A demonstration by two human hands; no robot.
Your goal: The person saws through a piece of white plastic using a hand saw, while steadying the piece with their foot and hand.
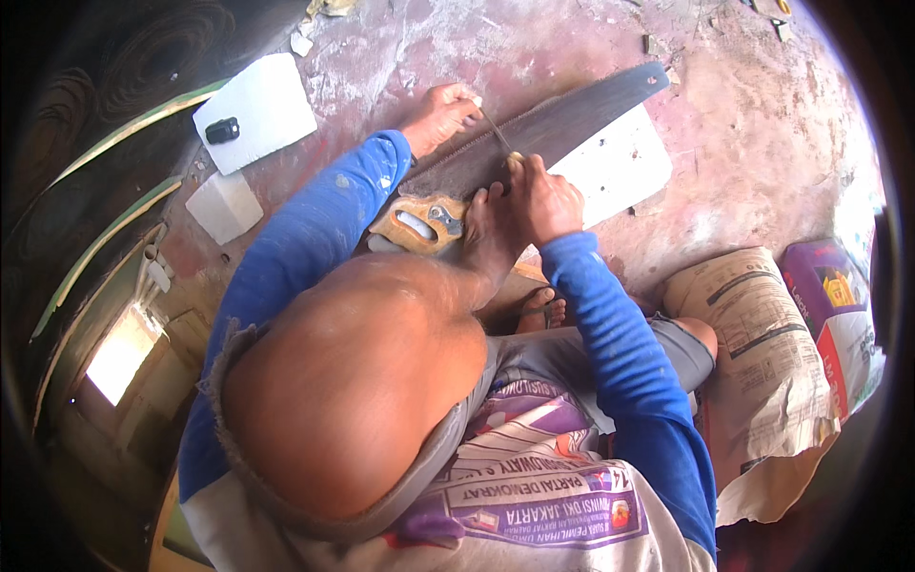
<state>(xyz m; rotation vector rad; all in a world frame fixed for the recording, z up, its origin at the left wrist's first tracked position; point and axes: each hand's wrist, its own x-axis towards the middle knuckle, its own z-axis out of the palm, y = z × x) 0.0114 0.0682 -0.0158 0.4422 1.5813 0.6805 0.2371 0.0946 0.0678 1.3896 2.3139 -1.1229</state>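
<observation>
A hand saw lies across the floor in front of me, its dark steel blade (565, 118) pointing to the upper right. Its worn wooden handle (411, 227) is near my bare foot (493, 225), which presses on the saw by the handle. My left hand (444, 118) pinches one end of a slim metal file (497, 132) beyond the toothed edge. The file's other end, with a pale grip, is held by my right hand (547, 196) above the blade. Between my hands the file crosses the toothed edge. Under the blade's far part is a white block (618, 161) with small dark holes.
A white slab (268, 107) bearing a small black device (223, 130) lies at left, beside a smaller white block (225, 207). Paper sacks (750, 343) stand at right, one purple and white sack (829, 286) behind. Debris (654, 45) dots the stained floor (772, 143).
</observation>
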